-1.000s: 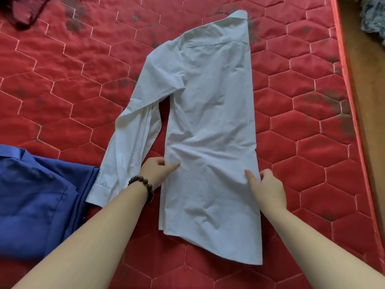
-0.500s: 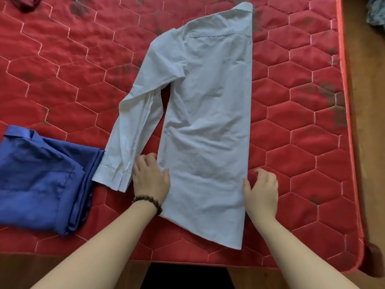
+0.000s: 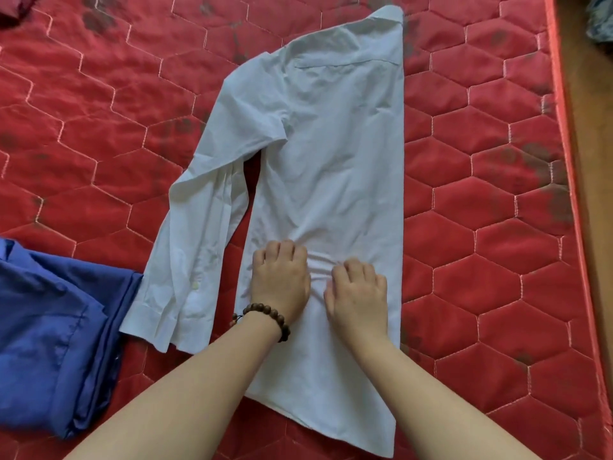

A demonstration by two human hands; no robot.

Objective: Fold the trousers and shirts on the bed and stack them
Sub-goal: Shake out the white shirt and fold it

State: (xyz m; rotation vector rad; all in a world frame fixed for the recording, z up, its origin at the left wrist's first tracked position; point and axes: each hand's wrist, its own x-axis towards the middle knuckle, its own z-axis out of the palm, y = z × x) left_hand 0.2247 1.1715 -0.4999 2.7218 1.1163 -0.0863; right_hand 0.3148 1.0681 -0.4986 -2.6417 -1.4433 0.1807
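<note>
Item: white long-sleeved dress shirt, lying lengthwise on the red quilted mattress, collar at the far end, hem nearest the person, already halved along its length so the right edge is running as a straight fold. One sleeve is trailing out to the left, its buttoned cuff lying just beside a folded blue garment at the left edge of the bed. Left hand, wearing a wooden bead bracelet at the wrist, is resting on the lower body panel with fingers curled under; right hand is sitting close beside it, fingers likewise curled. Cloth is bunching into small ridges between the two hands, so both appear to be gathering or pinching the fabric, though the fingertips are hidden and a firm hold cannot be confirmed. Handling notes, as a judgement: thin woven cotton, light, limp, creasing readily, sliding little on the quilted cover; not fragile. Best holds are looking like the hem corners for bringing the bottom up toward the collar, and the cuff or mid-sleeve for laying the stray sleeve over the body first. A dark red item is showing at the far left corner; unidentifiable.
</note>
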